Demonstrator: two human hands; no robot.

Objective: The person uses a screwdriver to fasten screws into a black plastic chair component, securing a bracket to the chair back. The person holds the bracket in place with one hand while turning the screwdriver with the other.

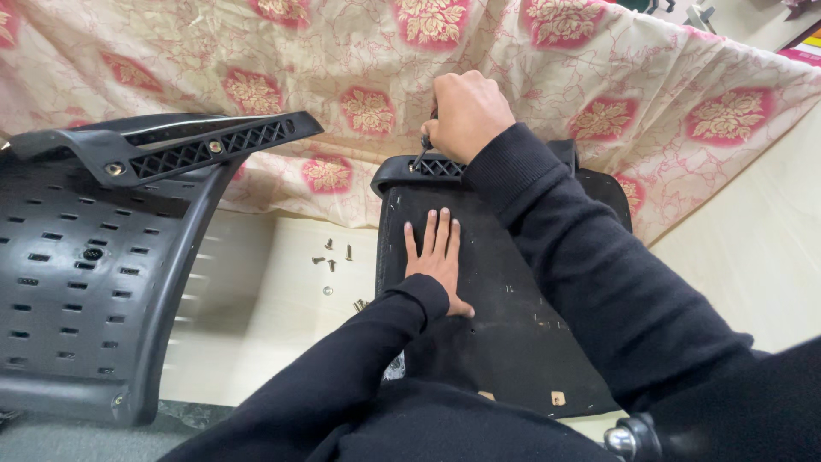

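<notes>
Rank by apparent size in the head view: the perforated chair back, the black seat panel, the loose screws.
1. Chair back, though it sits nearer the camera, so its lead over the panel is unsure.
2. Seat panel, partly covered by both arms.
3. Screws, far the smallest.

Seat underside: matt black fabric, slightly fuzzy, flat under left hand fingers. Armrest bracket at right hand fingertips: matt black plastic w/ grid texture. Screws left of fingers: shiny metal. Chair back: perforated black plastic, semi-matt. Cloth beyond knuckles: printed, soft.
</notes>
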